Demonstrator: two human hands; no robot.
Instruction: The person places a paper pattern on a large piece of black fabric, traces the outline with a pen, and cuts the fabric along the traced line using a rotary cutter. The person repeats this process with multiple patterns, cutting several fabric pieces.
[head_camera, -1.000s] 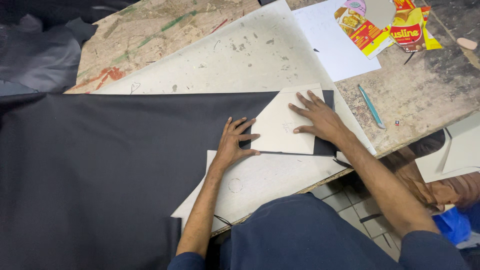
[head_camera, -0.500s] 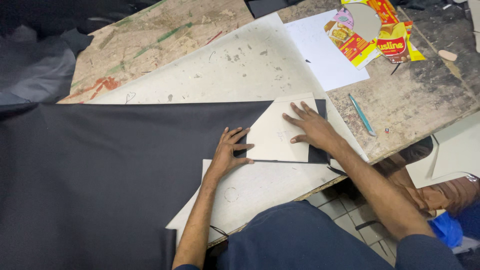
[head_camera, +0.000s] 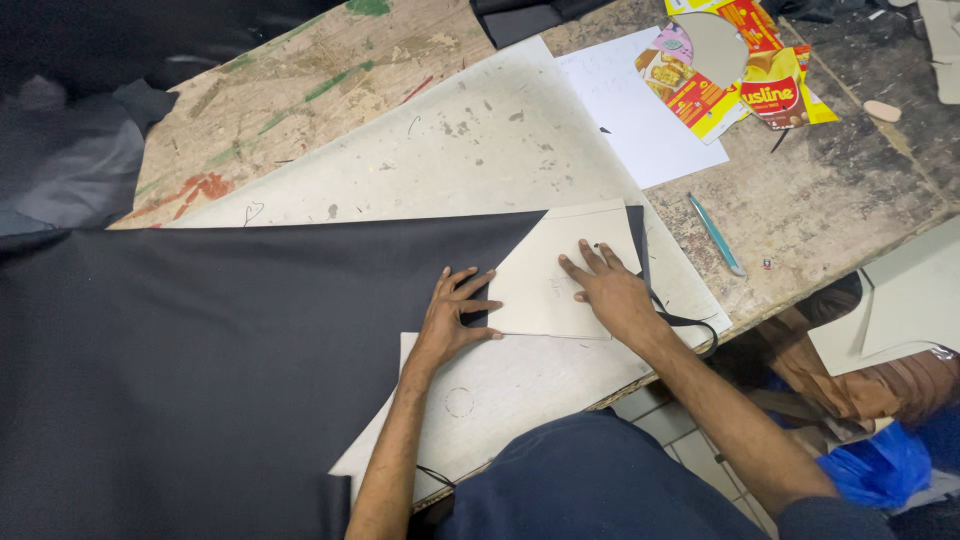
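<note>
Both hands lie flat with fingers spread, gripping nothing. Left hand (head_camera: 452, 318) presses the black cloth (head_camera: 230, 350) beside the card shape (head_camera: 565, 275); right hand (head_camera: 612, 292) rests on that card. Scissors (head_camera: 690, 325) peek out, mostly hidden under the right wrist. Cloth runs off the left edge.

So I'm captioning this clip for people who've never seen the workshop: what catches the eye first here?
The large sheet of black fabric spread over the left of the worn wooden table dominates. At its right corner, the left hand and right hand press flat on a pale cardboard pattern piece. Bright red-and-yellow wrappers stand out at the far right.
</note>
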